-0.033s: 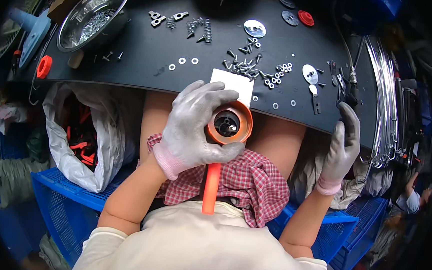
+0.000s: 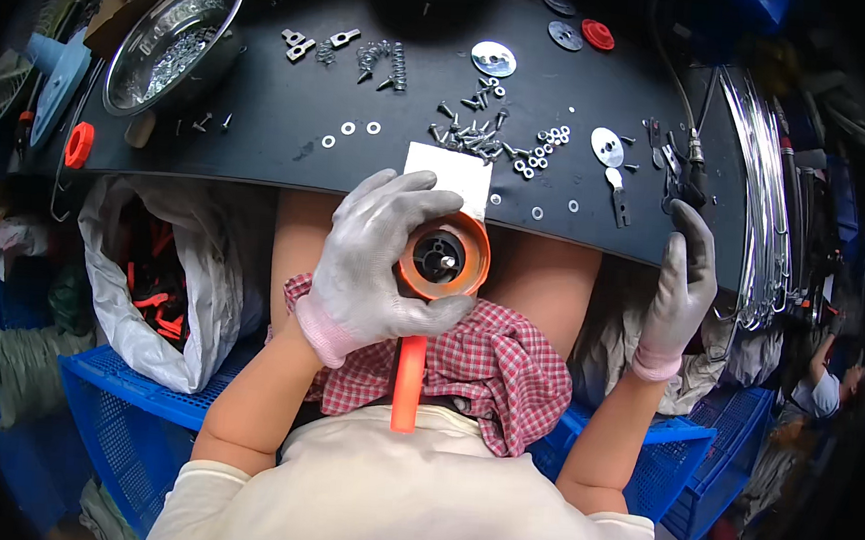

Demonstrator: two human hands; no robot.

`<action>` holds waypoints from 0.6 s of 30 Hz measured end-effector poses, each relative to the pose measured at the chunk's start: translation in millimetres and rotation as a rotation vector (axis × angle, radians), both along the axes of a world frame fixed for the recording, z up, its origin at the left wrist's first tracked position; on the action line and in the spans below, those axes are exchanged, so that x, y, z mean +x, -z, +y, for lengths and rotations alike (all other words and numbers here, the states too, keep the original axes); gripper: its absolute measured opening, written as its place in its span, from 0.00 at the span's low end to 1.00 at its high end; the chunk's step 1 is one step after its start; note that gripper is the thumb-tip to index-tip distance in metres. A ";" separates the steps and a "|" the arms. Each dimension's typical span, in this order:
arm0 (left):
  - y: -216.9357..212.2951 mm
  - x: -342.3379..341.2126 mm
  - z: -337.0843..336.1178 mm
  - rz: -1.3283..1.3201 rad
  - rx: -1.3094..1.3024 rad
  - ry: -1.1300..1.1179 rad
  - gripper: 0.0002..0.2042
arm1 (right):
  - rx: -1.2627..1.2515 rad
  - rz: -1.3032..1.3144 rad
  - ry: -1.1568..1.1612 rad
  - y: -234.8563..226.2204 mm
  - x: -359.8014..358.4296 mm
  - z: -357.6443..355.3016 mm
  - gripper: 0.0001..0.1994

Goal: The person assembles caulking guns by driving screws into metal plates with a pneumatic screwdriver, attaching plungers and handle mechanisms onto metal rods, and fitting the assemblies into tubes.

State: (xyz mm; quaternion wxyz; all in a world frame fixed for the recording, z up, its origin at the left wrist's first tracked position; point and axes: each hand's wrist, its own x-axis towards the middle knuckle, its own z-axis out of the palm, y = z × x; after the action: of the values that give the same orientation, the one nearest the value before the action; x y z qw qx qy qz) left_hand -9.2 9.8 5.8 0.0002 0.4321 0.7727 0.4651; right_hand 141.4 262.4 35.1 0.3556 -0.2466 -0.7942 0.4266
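My left hand (image 2: 368, 265), in a grey glove with a pink cuff, grips an orange round housing (image 2: 483, 259) over my lap. Fingers wrap its far left side and the thumb lies along its near side. Inside the housing sits a black hub (image 2: 432, 254) with a metal pin at its centre. A bright orange handle (image 2: 407, 384) sticks out below, toward my body. My right hand (image 2: 679, 297), gloved the same, is raised at the table's right front edge, its fingers apart. Its fingertips are close to a black tool (image 2: 692, 191) with a metal hose fitting; I cannot tell whether they touch.
On the black table lie screws (image 2: 472, 137), nuts (image 2: 535, 160), springs (image 2: 382, 64), metal discs (image 2: 493, 59) and a white pad (image 2: 449, 174). A steel bowl (image 2: 174, 51) of small parts stands left. Bent metal rods (image 2: 765, 183) lie right. A white sack (image 2: 220, 295) holds orange parts.
The view has shifted slightly, so the table and its parts sit a little further left. My left hand still grips the housing, and the right stays beside the black tool.
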 end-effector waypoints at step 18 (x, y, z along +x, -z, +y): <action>1.3 19.5 -1.7 -0.107 -0.034 -0.097 0.35 | 0.547 -0.447 -0.067 10.4 -86.8 51.2 0.06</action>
State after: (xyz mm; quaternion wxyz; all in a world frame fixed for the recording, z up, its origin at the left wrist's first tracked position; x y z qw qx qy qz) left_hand 10.3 8.1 4.5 0.0263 0.3687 0.7994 0.4737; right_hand 54.6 313.6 24.7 0.2118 -0.2034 -0.9449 0.1449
